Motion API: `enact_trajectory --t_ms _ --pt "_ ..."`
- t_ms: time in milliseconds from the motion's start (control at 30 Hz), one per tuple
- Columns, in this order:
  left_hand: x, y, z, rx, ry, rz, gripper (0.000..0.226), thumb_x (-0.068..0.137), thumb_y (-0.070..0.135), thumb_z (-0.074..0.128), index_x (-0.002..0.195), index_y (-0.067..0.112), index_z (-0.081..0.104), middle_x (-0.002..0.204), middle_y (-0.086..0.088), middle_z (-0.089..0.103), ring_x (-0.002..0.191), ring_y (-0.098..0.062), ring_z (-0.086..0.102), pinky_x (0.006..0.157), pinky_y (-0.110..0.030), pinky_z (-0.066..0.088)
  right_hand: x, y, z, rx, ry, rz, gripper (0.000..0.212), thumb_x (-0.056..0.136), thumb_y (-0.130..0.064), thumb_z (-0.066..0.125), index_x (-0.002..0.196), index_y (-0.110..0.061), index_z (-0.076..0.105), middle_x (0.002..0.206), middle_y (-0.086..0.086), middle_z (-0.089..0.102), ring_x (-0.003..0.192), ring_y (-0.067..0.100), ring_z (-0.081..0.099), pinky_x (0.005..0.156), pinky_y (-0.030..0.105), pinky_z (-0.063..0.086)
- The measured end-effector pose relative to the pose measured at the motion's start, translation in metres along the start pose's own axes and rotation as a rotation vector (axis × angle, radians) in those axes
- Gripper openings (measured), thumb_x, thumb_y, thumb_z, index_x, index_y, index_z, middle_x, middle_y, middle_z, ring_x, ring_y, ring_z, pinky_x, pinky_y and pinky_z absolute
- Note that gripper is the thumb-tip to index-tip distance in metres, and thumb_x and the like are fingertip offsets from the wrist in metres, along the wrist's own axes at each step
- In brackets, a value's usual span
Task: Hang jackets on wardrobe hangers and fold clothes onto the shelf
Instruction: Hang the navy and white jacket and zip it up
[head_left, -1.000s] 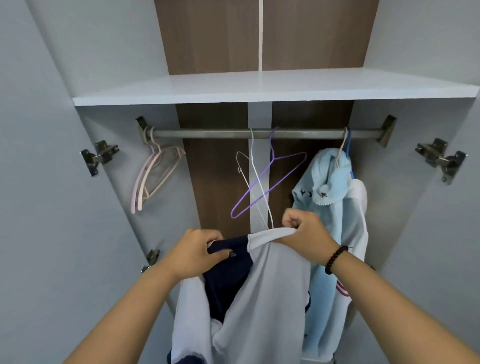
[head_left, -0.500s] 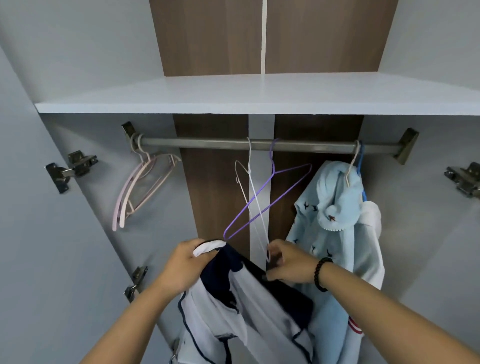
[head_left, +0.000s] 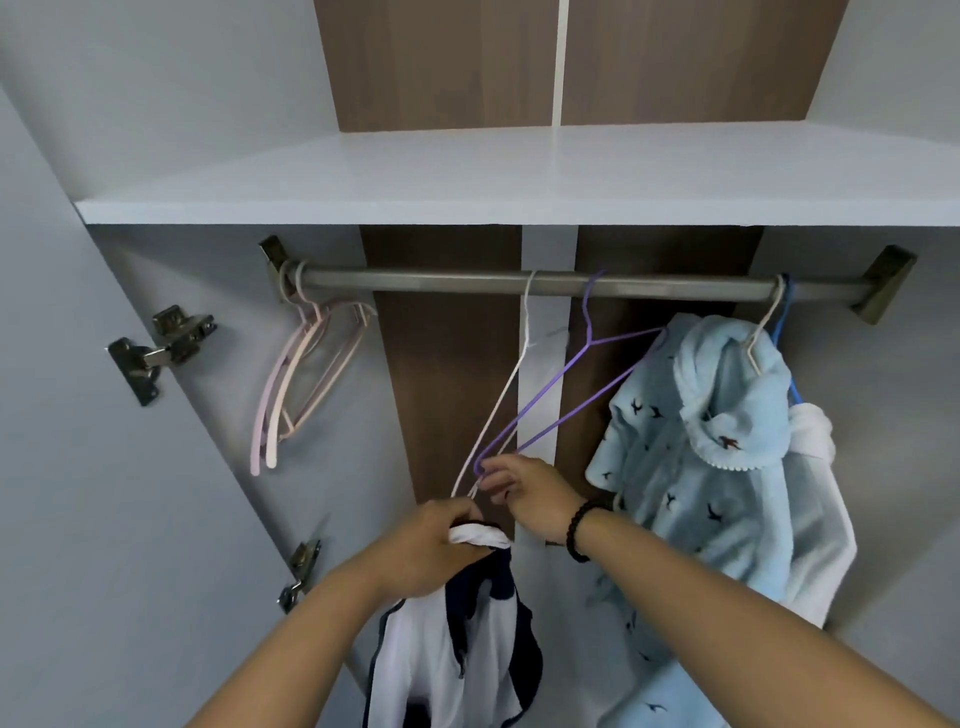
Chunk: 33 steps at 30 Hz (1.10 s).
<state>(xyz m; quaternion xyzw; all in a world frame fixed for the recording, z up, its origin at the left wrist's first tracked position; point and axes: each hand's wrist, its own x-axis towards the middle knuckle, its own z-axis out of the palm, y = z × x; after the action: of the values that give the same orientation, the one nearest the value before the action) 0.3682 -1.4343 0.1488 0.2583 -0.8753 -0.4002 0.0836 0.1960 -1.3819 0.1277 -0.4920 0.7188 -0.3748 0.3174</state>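
A white and navy jacket (head_left: 441, 660) hangs down from my left hand (head_left: 441, 545), which grips its collar just below the rail. My right hand (head_left: 524, 493) pinches the lower left ends of a white wire hanger (head_left: 511, 384) and a purple wire hanger (head_left: 582, 358), both hooked on the metal rail (head_left: 441, 278). A light blue jacket with bird prints (head_left: 696, 457) hangs on a hanger at the rail's right end, over a white garment (head_left: 815, 431).
Pink plastic hangers (head_left: 306, 374) hang at the rail's left end. A white shelf (head_left: 519, 176) runs above the rail. Grey wardrobe walls close in on both sides, with door hinges (head_left: 161, 348) on the left.
My right hand let go of the jacket and rose to take the wire hangers' ends. My left hand kept the collar. The view tilted upward toward the shelf.
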Motion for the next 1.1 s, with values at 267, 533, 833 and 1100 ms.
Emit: enact_trajectory --t_ms 267,533,833,1100 --pt "0.006 -0.029 -0.032 -0.119 0.039 -0.045 0.009 0.090 0.019 0.067 0.097 0.019 0.061 0.094 0.003 0.067 0.074 0.006 0.059 0.069 -0.011 0.045 0.055 -0.009 -0.014 0.443 0.746 0.336 0.055 0.075 -0.021 0.077 0.115 -0.009 0.041 0.105 0.010 0.055 0.094 0.025 0.057 0.079 0.028 0.043" --pt "0.012 -0.049 -0.045 -0.130 0.007 -0.035 0.010 0.089 0.018 0.067 0.093 0.025 0.061 0.091 0.005 0.066 0.074 0.002 0.059 0.069 -0.013 0.046 0.092 -0.021 -0.051 0.990 0.588 0.321 0.038 0.085 -0.014 0.068 0.118 -0.002 0.055 0.095 0.007 0.063 0.080 0.017 0.066 0.063 0.032 0.054" --pt "0.033 -0.050 -0.046 -0.152 0.142 -0.044 0.022 0.081 0.028 0.075 0.072 0.011 0.066 0.064 0.005 0.062 0.058 -0.003 0.056 0.055 -0.015 0.040 0.087 -0.014 -0.088 0.620 0.884 0.407 0.027 0.092 -0.012 0.047 0.068 -0.021 0.057 0.072 0.001 0.051 0.057 0.014 0.044 0.062 0.032 0.045" --pt "0.041 -0.026 -0.042 -0.322 0.251 -0.079 0.014 0.083 0.028 0.072 0.078 0.016 0.077 0.068 -0.003 0.070 0.060 -0.009 0.059 0.059 -0.024 0.044 0.019 -0.010 -0.087 0.570 0.824 0.432 0.023 0.092 -0.020 0.054 0.071 -0.010 0.053 0.051 0.004 0.037 0.034 0.015 0.032 0.039 0.020 0.025"
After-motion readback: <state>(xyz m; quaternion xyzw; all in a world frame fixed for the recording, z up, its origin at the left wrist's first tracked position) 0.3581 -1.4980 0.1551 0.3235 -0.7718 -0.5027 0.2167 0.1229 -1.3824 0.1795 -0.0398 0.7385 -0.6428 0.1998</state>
